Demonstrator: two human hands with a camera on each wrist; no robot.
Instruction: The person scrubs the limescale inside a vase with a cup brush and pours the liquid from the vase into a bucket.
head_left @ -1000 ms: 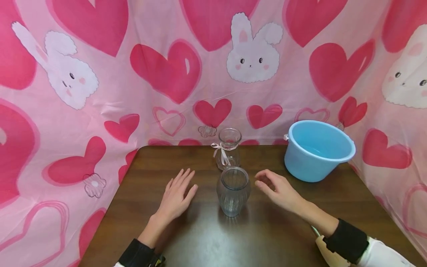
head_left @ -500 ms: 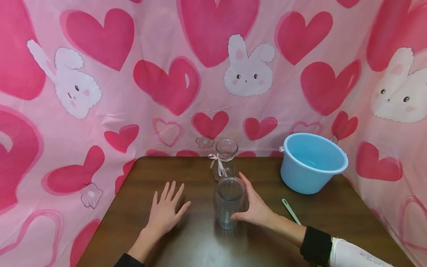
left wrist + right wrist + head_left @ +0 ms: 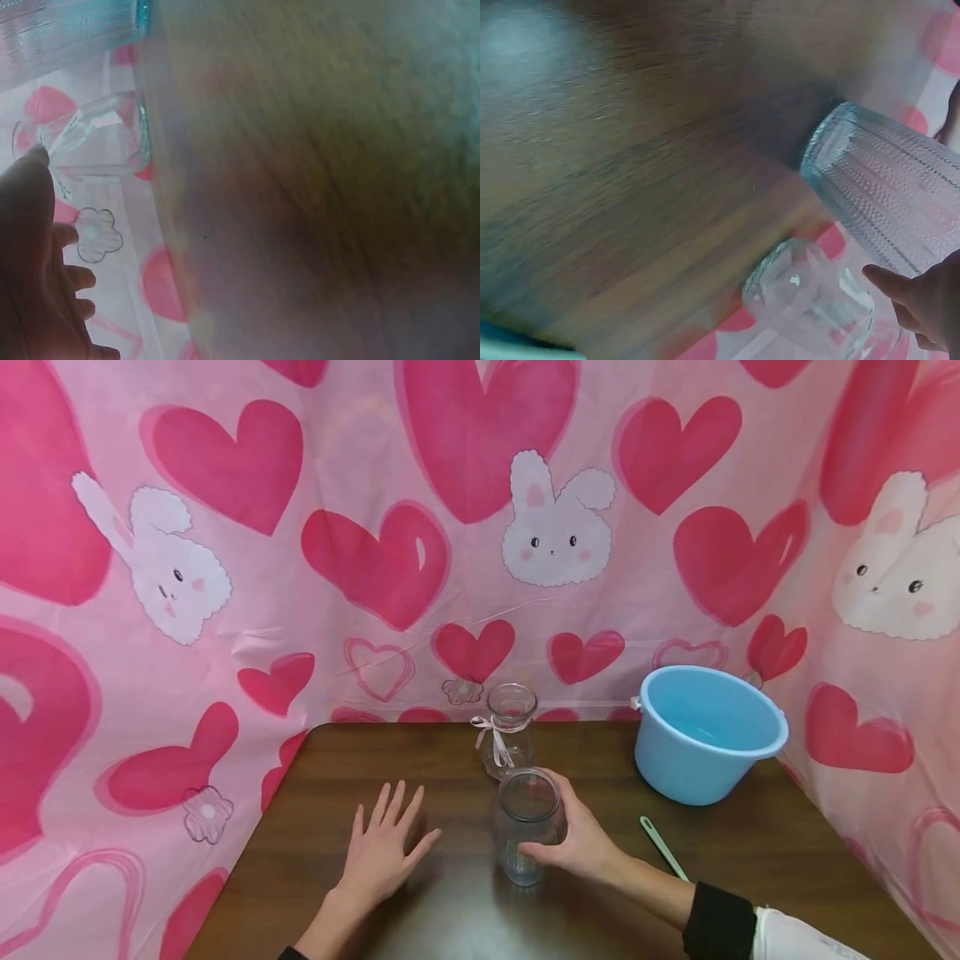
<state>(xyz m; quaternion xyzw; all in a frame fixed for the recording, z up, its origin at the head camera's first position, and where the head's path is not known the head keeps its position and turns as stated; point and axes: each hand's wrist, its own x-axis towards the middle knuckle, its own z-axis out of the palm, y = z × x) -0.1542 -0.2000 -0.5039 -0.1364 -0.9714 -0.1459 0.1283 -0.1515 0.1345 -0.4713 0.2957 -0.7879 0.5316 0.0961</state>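
Note:
My right hand (image 3: pixel 581 837) grips a bluish-grey ribbed glass vase (image 3: pixel 516 827) from its right side, thumb across the front and fingers behind. The vase stands upright near the table's middle. In the right wrist view, its dotted, ribbed wall (image 3: pixel 892 180) shows in detail beside the same hand (image 3: pixel 930 300). To the left of the vase, my left hand (image 3: pixel 381 852) hovers low over the table, palm down with fingers spread, holding nothing. Just behind the gripped vase is a clear glass vase (image 3: pixel 510 747) with a pale pink ribbon bow at its neck.
A light blue bucket (image 3: pixel 693 772) stands at the back right of the dark wooden table (image 3: pixel 360 760). A pale green handle (image 3: pixel 663 849) lies in front of it, partly hidden by the right forearm. Pink heart-and-rabbit cloth (image 3: pixel 465 568) hangs behind and around the table.
My right hand has moved left from beside the ribbed vase and taken hold of it. My left hand has spread its fingers and drawn slightly back. The head view has tilted upward.

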